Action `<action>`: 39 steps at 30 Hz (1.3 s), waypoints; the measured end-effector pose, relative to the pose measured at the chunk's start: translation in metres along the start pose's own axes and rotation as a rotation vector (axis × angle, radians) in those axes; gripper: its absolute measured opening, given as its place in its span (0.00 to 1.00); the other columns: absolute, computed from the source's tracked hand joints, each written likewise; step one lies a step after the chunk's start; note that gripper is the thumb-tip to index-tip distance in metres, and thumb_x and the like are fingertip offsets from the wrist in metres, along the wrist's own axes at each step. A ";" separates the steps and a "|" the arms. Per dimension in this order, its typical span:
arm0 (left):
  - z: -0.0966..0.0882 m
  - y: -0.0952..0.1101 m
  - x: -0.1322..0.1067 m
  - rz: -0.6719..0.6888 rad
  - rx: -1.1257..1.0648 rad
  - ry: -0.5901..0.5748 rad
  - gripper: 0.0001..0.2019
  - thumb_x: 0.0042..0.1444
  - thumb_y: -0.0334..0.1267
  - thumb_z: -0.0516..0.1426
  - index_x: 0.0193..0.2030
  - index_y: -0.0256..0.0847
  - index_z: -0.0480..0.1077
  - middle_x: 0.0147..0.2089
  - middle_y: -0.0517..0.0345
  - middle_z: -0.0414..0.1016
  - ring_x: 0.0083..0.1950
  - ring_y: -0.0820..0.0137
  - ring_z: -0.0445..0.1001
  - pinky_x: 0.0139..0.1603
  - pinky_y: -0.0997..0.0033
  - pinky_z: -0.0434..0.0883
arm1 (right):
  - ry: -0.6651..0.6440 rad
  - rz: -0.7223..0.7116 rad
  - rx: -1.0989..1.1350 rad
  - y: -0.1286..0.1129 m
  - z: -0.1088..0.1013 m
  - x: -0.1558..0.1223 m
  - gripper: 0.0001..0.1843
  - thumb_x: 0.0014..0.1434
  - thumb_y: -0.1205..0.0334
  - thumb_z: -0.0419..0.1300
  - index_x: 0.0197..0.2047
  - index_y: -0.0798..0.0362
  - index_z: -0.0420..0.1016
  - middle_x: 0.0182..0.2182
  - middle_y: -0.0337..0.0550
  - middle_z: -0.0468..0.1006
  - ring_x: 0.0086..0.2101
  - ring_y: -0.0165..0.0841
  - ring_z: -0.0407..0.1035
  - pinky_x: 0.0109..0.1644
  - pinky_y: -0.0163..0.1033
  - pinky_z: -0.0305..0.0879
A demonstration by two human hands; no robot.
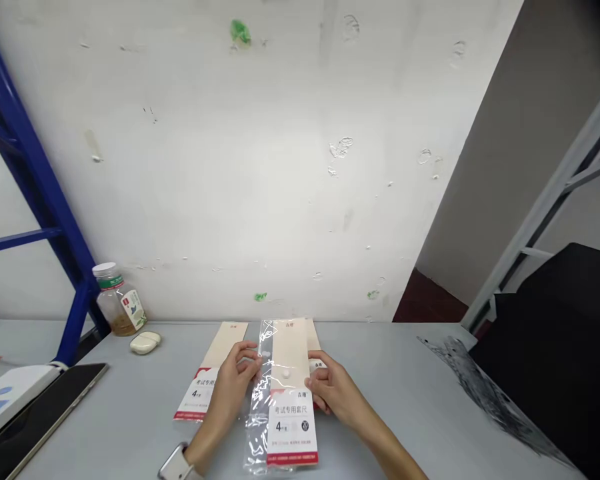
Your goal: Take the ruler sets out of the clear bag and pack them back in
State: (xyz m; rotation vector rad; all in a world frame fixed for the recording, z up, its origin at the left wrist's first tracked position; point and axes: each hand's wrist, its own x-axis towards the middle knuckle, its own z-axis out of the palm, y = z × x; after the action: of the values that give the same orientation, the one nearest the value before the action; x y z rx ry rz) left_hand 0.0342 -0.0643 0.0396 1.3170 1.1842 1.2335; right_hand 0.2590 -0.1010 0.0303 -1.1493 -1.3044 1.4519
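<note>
A beige and white printed card (291,407) with a red bottom edge lies in front of me, partly inside a clear plastic sleeve (258,413). My left hand (233,387) pinches the sleeve's left edge near the top. My right hand (333,393) grips the card's right edge, fingers curled. A second card of the same kind (205,387) lies flat on the grey table (130,413) just left of my left hand. A watch sits on my left wrist (176,465).
A glass jar with a white lid (119,300) and a small white case (145,342) stand at the back left beside a blue metal frame (55,200). A dark tablet (45,413) lies at the left. Black sheeting (545,353) covers the right side. A white wall rises behind.
</note>
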 end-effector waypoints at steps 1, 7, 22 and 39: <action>0.000 -0.001 0.000 0.000 -0.008 -0.004 0.19 0.47 0.49 0.63 0.42 0.43 0.65 0.32 0.65 0.69 0.24 0.72 0.71 0.28 0.69 0.69 | 0.006 0.003 -0.006 0.000 0.001 0.000 0.25 0.50 0.48 0.65 0.49 0.48 0.66 0.21 0.27 0.65 0.17 0.23 0.57 0.20 0.31 0.49; 0.004 -0.007 0.001 -0.050 -0.024 -0.017 0.19 0.44 0.48 0.64 0.40 0.43 0.67 0.29 0.67 0.68 0.25 0.73 0.71 0.28 0.71 0.69 | 0.016 0.015 -0.019 0.005 0.012 0.002 0.25 0.50 0.49 0.63 0.48 0.52 0.65 0.19 0.26 0.66 0.16 0.25 0.59 0.20 0.31 0.54; 0.004 0.002 0.000 -0.134 0.063 -0.057 0.19 0.42 0.55 0.64 0.29 0.41 0.67 0.26 0.65 0.70 0.19 0.73 0.68 0.24 0.69 0.69 | 0.103 0.012 0.037 0.003 0.012 0.001 0.23 0.51 0.44 0.61 0.44 0.51 0.68 0.17 0.27 0.63 0.17 0.24 0.54 0.22 0.33 0.49; 0.004 0.000 -0.001 -0.112 0.068 -0.171 0.19 0.46 0.56 0.62 0.29 0.42 0.66 0.27 0.62 0.71 0.29 0.68 0.72 0.30 0.70 0.69 | 0.022 -0.007 -0.037 0.007 0.019 0.000 0.23 0.58 0.45 0.57 0.49 0.52 0.68 0.18 0.30 0.67 0.15 0.24 0.54 0.18 0.31 0.51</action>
State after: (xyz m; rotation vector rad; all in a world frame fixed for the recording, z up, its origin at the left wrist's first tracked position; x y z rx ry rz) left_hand 0.0384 -0.0648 0.0388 1.3586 1.1694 0.9885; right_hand 0.2400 -0.1061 0.0237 -1.1807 -1.3239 1.4119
